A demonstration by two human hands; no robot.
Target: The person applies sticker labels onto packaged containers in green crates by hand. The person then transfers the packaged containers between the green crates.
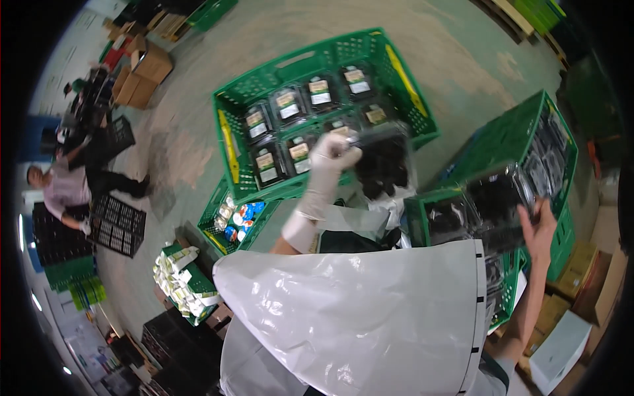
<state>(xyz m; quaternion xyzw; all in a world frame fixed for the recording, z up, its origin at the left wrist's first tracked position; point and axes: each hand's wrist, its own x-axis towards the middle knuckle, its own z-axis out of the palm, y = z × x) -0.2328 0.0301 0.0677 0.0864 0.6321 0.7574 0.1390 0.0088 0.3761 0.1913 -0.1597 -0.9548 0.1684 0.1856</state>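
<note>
My left hand (329,158), in a white glove, is closed on the edge of a clear plastic clamshell box (383,165) with dark contents, held tilted and slightly blurred. Below it stands a green crate (261,80) with rows of labelled clear boxes (288,105) inside. On the right, my bare right hand (540,231) grips another clear clamshell box (498,198) by its side, fingers at its edge. This box also has dark contents and shows no label. It is over a green crate (415,221) where a similar box (448,219) sits.
A tilted green crate (505,132) of clear boxes stands at right, near cardboard boxes (574,267). A glossy white sheet (356,303) covers the lower middle. Smaller crates (214,218) with packets stand left. Farther left, a person (69,185) handles black crates (119,224).
</note>
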